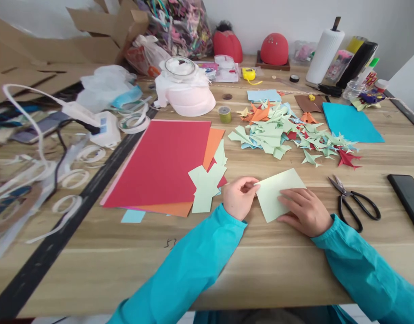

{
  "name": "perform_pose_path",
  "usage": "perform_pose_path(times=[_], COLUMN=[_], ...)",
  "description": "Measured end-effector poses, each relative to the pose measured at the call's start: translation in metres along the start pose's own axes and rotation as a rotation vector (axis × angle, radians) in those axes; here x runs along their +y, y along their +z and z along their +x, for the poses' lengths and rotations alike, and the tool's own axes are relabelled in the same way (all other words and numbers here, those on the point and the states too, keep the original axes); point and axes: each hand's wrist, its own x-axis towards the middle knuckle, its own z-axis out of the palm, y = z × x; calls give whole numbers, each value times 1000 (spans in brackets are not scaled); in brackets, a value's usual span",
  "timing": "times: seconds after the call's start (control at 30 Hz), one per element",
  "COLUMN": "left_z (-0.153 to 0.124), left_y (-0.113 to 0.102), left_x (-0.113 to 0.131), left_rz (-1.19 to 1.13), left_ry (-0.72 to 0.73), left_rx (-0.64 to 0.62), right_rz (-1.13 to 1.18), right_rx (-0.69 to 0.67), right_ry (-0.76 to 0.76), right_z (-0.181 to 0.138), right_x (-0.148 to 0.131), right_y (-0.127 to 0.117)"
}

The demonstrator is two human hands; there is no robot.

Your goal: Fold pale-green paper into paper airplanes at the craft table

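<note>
A pale green sheet of paper (272,194) is held a little tilted above the wooden table. My left hand (239,197) pinches its left corner between thumb and fingers. Across the right side of the sheet lie the fingers of my right hand (304,209), its thumb hidden behind the paper or hand. Left of my hands, cut pale green pieces (207,186) rest partly on a stack of red sheets (162,162) and orange sheets (215,140). Beyond the hands is a heap of folded paper shapes (270,130), mostly pale green, with some red, orange and blue.
Black-handled scissors (352,200) lie open-bladed right of my right hand, with a black phone (407,198) farther right. Behind are a bright blue sheet (352,121), a spool (224,114) and a white bottle (325,56). Cables and a power strip (107,128) clutter the left.
</note>
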Motion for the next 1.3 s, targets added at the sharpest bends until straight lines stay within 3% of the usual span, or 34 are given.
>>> perform_pose_path(times=[0.23,0.57,1.3], left_z=[-1,-1,-1], left_y=[-2,-8,-11], left_x=[12,18,20], left_rz=[-21,90,106], left_ry=[-111,4,67], left_rx=[-8,-34,-55], right_rz=[38,110,157], right_rx=[-13,-35,-2], right_ry=[33,87,121], right_z=[0,7,14], right_x=[-1,-6,-7], right_y=[-1,-8,-11])
